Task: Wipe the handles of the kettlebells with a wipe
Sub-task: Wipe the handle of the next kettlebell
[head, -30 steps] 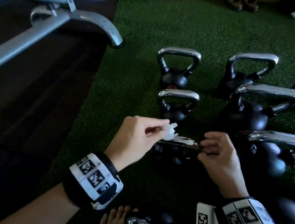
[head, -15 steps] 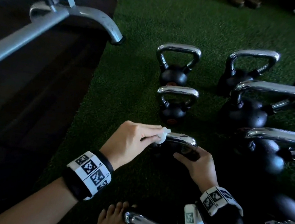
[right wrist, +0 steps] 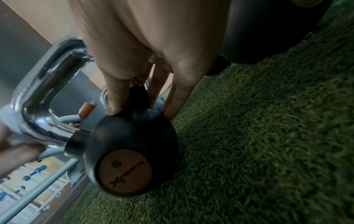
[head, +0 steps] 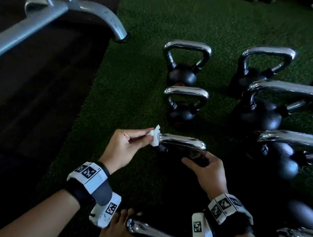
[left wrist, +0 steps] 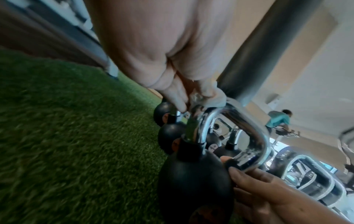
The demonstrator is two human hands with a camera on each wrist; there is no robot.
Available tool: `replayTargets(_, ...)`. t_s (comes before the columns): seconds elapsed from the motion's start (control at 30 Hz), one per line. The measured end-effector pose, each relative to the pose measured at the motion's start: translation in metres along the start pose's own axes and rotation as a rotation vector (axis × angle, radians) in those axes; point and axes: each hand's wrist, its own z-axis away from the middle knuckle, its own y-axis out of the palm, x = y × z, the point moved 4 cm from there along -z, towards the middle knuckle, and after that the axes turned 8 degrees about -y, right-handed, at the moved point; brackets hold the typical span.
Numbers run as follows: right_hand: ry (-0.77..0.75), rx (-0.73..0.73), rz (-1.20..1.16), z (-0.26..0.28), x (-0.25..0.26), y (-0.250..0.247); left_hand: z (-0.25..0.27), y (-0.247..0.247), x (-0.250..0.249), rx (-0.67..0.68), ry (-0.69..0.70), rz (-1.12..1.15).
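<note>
Chrome shows bright on the handle (head: 183,142) of the kettlebell (right wrist: 132,145) nearest the person, which stands on green turf (head: 136,79) close to the turf's left edge, where it meets a dark floor (head: 31,99). The left hand (head: 123,149) pinches a small white wipe (head: 154,137) between thumb and fingertips and holds it against the left bend of that handle; the left wrist view shows the wipe (left wrist: 216,98) lying over the top of the curve. The right hand (head: 208,174) steadies the same kettlebell from the other side: in the right wrist view its thumb and fingers are spread and curled around the black neck and ball, their tips touching the ball. A round brown badge with lettering sits on the face of the ball in that view.

Beyond the held one, two more small kettlebells (head: 187,64) stand in a line running away from the person. Larger kettlebells (head: 260,115) with chrome handles stand in a second line along the right side of the turf. Another chrome handle (head: 157,234) lies at the near edge, beside bare toes (head: 123,218). A grey metal frame (head: 82,9) reaches from the dark floor, one foot resting at the turf's left edge.
</note>
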Motion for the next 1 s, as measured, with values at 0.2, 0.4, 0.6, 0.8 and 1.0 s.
replayTargets(0.2, 0.011, -0.006, -0.008, 0.001, 0.000, -0.002, 0.001, -0.003, 0.019, 0.034, -0.069, 0.042)
replayTargets(0.4, 0.002, -0.012, 0.021, 0.002, 0.004, -0.005, 0.006, 0.008, 0.041, 0.042, -0.159, 0.090)
replayTargets(0.6, -0.025, -0.025, 0.033, 0.004, 0.008, -0.005, 0.010, 0.021, 0.051, -0.068, -0.157, 0.022)
replayTargets(0.8, -0.161, 0.062, 0.311, 0.026, 0.012, -0.012, -0.003, 0.025, 0.044, -0.096, -0.125, -0.071)
replayTargets(1.0, -0.415, 0.191, 0.379, 0.044, 0.006, 0.000, -0.043, 0.044, 0.025, -0.059, -0.145, -0.237)
